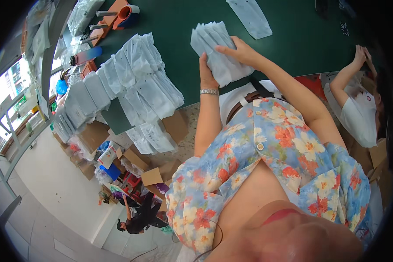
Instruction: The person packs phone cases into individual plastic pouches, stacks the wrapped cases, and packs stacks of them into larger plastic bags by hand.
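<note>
A bundle of pale, translucent flat plastic bags [220, 54] is gripped between my two hands over the near edge of the green table. My left hand [208, 75] closes on its left side, thumb up along the bags. From the right, my right hand [242, 53] clasps the upper right part, with the thumb lying across the front. The bags' upper ends fan out in several layers. Their contents cannot be made out. Left of my hands, overlapping piles of similar bags [150, 94] run along the table and hang past its edge. Another flat bag [251, 18] lies beyond my hands.
The green table [174, 30] holds a pink-and-blue bottle [87, 56] and an orange tape dispenser [125, 15] at the far left. A co-worker's hands [360, 56] rest at the table's right edge. Cardboard boxes [155, 177] and another person [139, 216] are at the lower left.
</note>
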Demonstrator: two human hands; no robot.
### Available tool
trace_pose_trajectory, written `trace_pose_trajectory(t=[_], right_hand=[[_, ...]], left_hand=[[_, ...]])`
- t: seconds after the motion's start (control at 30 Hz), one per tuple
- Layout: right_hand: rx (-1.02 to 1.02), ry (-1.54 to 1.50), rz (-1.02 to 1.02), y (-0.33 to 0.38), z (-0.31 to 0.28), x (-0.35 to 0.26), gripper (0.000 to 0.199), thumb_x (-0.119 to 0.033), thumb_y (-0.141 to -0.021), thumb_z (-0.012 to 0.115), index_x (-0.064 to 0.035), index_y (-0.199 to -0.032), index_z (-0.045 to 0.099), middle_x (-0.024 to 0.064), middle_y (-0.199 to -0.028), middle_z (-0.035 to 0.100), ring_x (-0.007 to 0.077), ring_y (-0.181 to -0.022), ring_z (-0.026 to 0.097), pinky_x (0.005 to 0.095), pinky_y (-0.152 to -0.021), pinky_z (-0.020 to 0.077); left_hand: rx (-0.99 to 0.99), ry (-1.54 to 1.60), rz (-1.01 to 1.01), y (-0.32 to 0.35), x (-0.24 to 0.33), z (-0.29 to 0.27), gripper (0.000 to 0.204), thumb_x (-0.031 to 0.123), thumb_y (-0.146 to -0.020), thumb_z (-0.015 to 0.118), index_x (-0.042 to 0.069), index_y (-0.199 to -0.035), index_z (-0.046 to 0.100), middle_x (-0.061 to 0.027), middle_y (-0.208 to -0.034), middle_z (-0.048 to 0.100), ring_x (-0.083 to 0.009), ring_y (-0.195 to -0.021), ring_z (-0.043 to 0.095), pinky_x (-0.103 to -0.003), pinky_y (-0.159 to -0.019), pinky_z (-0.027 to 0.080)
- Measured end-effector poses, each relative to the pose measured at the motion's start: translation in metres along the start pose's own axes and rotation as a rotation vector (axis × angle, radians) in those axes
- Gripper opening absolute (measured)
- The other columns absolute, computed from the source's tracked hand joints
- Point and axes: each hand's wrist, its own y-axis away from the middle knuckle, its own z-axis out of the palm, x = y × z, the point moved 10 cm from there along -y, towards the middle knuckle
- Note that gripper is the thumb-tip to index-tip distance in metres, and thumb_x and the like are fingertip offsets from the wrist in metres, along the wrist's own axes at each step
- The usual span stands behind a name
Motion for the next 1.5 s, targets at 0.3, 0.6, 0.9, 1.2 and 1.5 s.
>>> trace_pose_trajectory(t=[0.3, 0.6, 0.9, 1.2, 1.5], right_hand=[[-0.236, -0.032, -0.558, 0.098, -0.026, -0.112, 0.046, -0.029, -0.100, 0.049, -0.0051, -0.138, 0.048, 0.0096, -0.133, 0.055, 0.0179, -0.117, 0.053, 0.0307, -0.099, 0.0426], [-0.124, 0.038, -0.563, 0.127, -0.034, -0.132, 0.045, -0.029, -0.097, 0.055, -0.0043, -0.133, 0.051, 0.0077, -0.116, 0.061, 0.0144, -0.100, 0.059, 0.0279, -0.085, 0.0481], [-0.063, 0.054, -0.552, 0.132, -0.043, -0.128, 0.056, -0.027, -0.090, 0.065, -0.0014, -0.137, 0.047, 0.0138, -0.124, 0.059, 0.0202, -0.109, 0.059, 0.0330, -0.092, 0.0477], [0.065, 0.170, -0.540, 0.140, -0.050, -0.133, 0.073, -0.028, -0.084, 0.068, -0.0038, -0.145, 0.036, 0.0189, -0.132, 0.054, 0.0300, -0.118, 0.056, 0.0389, -0.100, 0.0431], [0.003, -0.006, -0.460, 0.141, -0.051, -0.147, 0.075, -0.025, -0.078, 0.073, -0.0012, -0.141, 0.039, 0.0262, -0.140, 0.042, 0.0353, -0.129, 0.043, 0.0401, -0.106, 0.0337]], left_hand=[[-0.290, 0.320, 0.211, 0.064, 0.029, 0.015, 0.064, 0.050, -0.084, 0.051, 0.007, -0.132, 0.051, -0.0128, -0.127, 0.058, -0.0300, -0.113, 0.056, -0.047, -0.094, 0.050], [-0.316, 0.411, 0.224, 0.066, 0.009, 0.024, 0.081, 0.061, -0.075, 0.058, 0.010, -0.136, 0.047, -0.0141, -0.132, 0.054, -0.0334, -0.118, 0.054, -0.050, -0.095, 0.049], [-0.368, 0.321, 0.248, 0.057, 0.001, 0.020, 0.091, 0.067, -0.071, 0.060, 0.011, -0.141, 0.042, -0.0152, -0.135, 0.051, -0.0357, -0.119, 0.052, -0.053, -0.095, 0.049], [-0.334, 0.160, 0.201, 0.061, 0.004, 0.036, 0.083, 0.058, -0.071, 0.062, 0.008, -0.136, 0.048, -0.0166, -0.127, 0.058, -0.0339, -0.112, 0.059, -0.049, -0.091, 0.053], [-0.294, 0.139, 0.201, 0.065, 0.005, 0.032, 0.068, 0.049, -0.072, 0.061, 0.005, -0.124, 0.058, -0.0134, -0.117, 0.065, -0.0296, -0.102, 0.065, -0.043, -0.085, 0.056]])
